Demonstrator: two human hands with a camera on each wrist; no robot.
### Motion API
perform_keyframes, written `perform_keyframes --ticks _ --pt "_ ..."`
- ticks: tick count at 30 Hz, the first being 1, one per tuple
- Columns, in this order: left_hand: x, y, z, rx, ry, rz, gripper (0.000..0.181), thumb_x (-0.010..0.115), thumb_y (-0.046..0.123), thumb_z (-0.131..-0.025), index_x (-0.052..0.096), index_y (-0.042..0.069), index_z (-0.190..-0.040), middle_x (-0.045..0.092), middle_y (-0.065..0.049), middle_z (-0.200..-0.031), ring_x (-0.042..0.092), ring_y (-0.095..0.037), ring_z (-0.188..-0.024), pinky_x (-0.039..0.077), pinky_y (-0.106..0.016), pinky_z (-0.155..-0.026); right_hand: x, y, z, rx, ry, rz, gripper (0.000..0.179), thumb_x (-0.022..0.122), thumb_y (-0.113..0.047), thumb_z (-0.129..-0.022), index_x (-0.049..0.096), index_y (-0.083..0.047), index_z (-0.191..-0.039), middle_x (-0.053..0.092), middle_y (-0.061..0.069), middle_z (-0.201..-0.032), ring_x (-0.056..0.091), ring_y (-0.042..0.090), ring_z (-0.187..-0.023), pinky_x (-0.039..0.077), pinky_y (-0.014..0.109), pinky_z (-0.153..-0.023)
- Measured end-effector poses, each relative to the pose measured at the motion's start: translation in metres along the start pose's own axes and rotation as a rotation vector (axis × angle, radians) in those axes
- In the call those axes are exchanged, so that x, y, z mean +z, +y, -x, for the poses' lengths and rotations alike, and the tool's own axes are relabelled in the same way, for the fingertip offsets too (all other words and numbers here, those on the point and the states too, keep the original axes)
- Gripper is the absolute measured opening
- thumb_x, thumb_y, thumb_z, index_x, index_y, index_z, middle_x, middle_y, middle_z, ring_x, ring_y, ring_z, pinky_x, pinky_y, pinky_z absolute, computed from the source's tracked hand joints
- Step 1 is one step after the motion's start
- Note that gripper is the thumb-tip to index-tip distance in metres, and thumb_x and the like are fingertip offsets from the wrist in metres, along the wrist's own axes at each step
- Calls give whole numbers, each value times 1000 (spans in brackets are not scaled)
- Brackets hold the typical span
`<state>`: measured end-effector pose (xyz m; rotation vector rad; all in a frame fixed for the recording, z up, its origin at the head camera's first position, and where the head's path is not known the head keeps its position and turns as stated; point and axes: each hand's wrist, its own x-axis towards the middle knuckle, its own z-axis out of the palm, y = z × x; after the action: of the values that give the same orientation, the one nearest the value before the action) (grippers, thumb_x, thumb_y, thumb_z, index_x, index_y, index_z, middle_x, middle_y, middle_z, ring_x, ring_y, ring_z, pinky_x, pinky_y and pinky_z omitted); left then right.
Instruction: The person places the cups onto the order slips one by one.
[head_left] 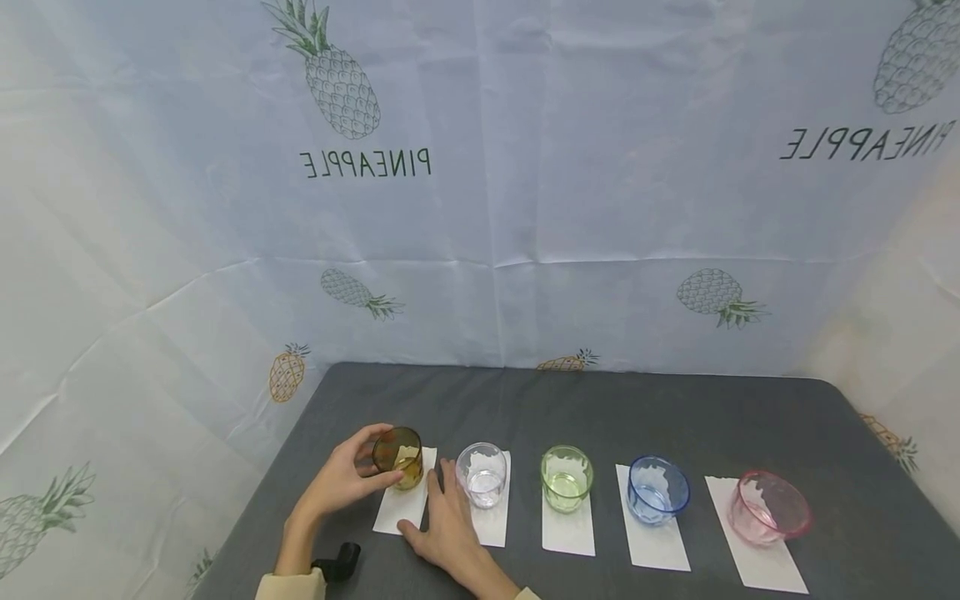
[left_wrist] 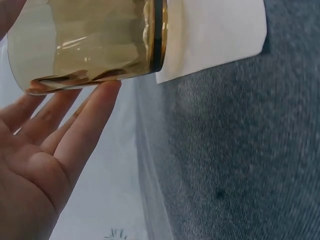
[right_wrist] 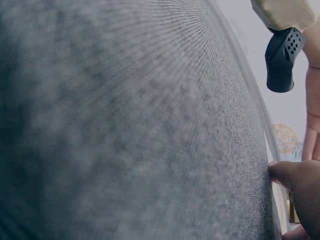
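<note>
My left hand [head_left: 341, 482] grips an amber glass cup [head_left: 405, 468], thumb on its near side and fingers along its far left. In the left wrist view the amber cup's base sits right at a white paper strip [left_wrist: 225, 30], fingertips against its wall. My right hand [head_left: 450, 525] lies low beside that cup with fingers extended, between the amber cup's paper strip [head_left: 392, 515] and a clear glass cup [head_left: 482, 477]. Its thumb reaches the paper's lower right edge. In the right wrist view the thumb [right_wrist: 290, 175] shows close over the table.
To the right, a green cup [head_left: 567, 483], a blue cup [head_left: 657, 493] and a pink cup [head_left: 768, 512] stand in a row, each on a white paper strip. All are on a dark grey table [head_left: 600, 408]. A pineapple-print curtain [head_left: 525, 208] hangs behind and at the sides.
</note>
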<state>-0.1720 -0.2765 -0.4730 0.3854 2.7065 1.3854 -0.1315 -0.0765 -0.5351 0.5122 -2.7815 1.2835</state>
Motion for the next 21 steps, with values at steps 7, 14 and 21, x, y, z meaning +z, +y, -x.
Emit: perform_keyframes --ticks 7,14,21 --pt "-2 -2 2 8 -47 25 73 85 26 -85 49 7 -145 54 -24 -144 62 -45 -124 62 -37 -89 -1 -1 0 2 2 6 86 85 -35 -80 51 14 -141 38 33 -154 43 57 -140 45 67 -107" --pt "-3 -3 4 39 -88 55 73 84 23 -86 46 4 -145 54 -27 -141 64 -46 -121 62 -34 -88 -1 -1 0 3 2 13 86 85 -36 -80 51 14 -141 38 32 -154 43 56 -140 46 65 -108" --pt "-3 -5 6 58 -113 59 73 84 22 -86 45 3 -145 52 -29 -142 60 -50 -124 62 -42 -89 0 -1 0 -5 3 23 85 85 -37 -80 52 13 -140 38 31 -154 43 57 -139 46 66 -107"
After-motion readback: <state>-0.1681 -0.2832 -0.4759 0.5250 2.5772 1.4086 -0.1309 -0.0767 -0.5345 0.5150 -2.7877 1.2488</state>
